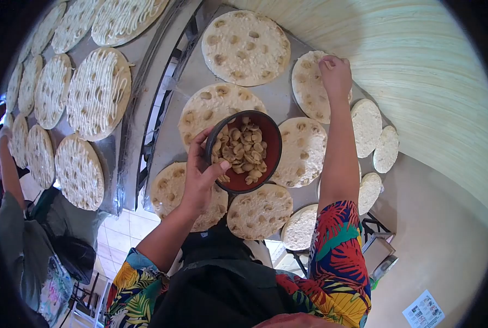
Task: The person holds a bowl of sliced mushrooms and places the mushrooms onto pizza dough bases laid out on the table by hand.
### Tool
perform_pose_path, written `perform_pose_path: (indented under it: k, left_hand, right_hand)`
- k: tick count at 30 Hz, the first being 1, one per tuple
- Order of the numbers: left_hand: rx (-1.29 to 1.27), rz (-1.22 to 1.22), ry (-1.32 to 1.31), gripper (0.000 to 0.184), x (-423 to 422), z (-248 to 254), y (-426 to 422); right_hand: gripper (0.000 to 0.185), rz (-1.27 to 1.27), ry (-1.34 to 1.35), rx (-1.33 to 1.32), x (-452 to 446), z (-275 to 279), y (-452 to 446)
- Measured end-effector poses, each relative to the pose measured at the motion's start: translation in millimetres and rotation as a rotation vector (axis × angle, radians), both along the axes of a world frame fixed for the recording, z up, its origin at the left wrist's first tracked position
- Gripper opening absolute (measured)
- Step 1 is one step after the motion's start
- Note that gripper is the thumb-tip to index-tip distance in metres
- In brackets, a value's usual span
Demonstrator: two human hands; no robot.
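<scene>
My left hand grips the rim of a dark bowl with a reddish inside, thumb over the edge. Sliced mushrooms fill much of it. The bowl hangs over several pizzas and hides parts of them. At the far right of the table, my right hand is over a pizza dotted with mushroom slices, fingers pinched together. What they hold, if anything, is too small to make out. A large pizza at the back and another pizza beside my right forearm also carry mushroom slices.
Pale-topped pizzas without visible mushroom slices, such as one pizza, lie along the right edge by the wall. On a second table at left lie several pizzas striped with a creamy topping. Another person's arm reaches there.
</scene>
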State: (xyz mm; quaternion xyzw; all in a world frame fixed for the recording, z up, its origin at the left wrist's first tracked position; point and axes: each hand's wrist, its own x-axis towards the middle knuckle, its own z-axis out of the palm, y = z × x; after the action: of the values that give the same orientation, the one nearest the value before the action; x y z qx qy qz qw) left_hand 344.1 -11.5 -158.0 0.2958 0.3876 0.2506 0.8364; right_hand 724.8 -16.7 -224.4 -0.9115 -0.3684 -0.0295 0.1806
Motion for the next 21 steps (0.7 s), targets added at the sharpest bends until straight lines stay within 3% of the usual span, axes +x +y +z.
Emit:
perform_pose_path:
  k: [10, 15, 19, 21]
  left_hand:
    - [0.013, -0.018, 0.013, 0.071, 5.5, -0.6, 4.8]
    - [0.022, -0.023, 0.025, 0.071, 8.2, -1.0, 5.8]
    - [0.03, -0.045, 0.018, 0.072, 9.8, -3.0, 4.8]
    - [0.039, -0.053, 0.018, 0.073, 11.3, -3.4, 5.1]
  right_hand:
    - [0.023, -0.014, 0.094, -0.107, 8.8, -8.4, 9.7]
    - [0.021, 0.046, 0.36, 0.104, 23.6, -14.2, 11.5]
    - [0.018, 0.095, 0.322, 0.167, 32.4, 1.9, 12.5]
    - [0.017, 0.134, 0.269, -0.042, 41.4, 4.5, 14.9]
